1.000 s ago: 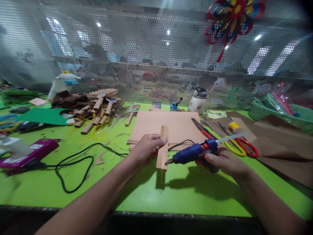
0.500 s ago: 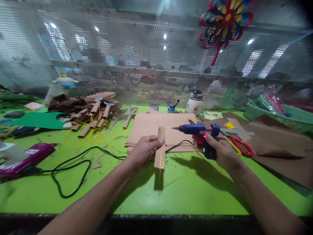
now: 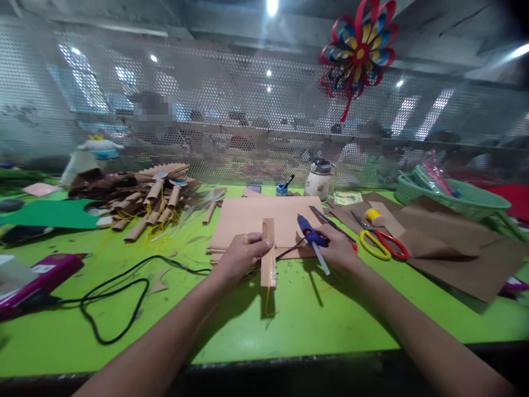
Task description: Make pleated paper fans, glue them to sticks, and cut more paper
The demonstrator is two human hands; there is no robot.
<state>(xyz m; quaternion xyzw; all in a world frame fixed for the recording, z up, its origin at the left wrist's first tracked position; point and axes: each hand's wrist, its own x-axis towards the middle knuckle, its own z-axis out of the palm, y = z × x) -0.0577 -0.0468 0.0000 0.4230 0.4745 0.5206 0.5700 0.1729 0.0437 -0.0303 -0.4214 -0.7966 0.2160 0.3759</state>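
Note:
My left hand (image 3: pixel 242 255) pinches a narrow brown paper strip (image 3: pixel 268 270) near its middle, above the green table. A yellow thread runs along the strip and hangs past its lower end, where the surface looks shiny. My right hand (image 3: pixel 335 245) is wrapped round a blue glue gun (image 3: pixel 309 231), whose nozzle points away and up to the left; a clear glue stick (image 3: pixel 322 262) sticks out of its back. Behind both hands lies a stack of light brown paper sheets (image 3: pixel 248 212).
Yellow-red scissors (image 3: pixel 388 245), a yellow thread spool (image 3: pixel 374 216) and dark brown paper (image 3: pixel 458 275) lie right. Rolled paper tubes (image 3: pixel 155 212) are piled left, near a black cable (image 3: pixel 93 286) and a magenta tool (image 3: pixel 45 278). A jar (image 3: pixel 319 181) stands behind.
My right hand has moved left and turned the glue gun from pointing left to pointing away. My left hand still holds the strip. The whole view has shifted a little.

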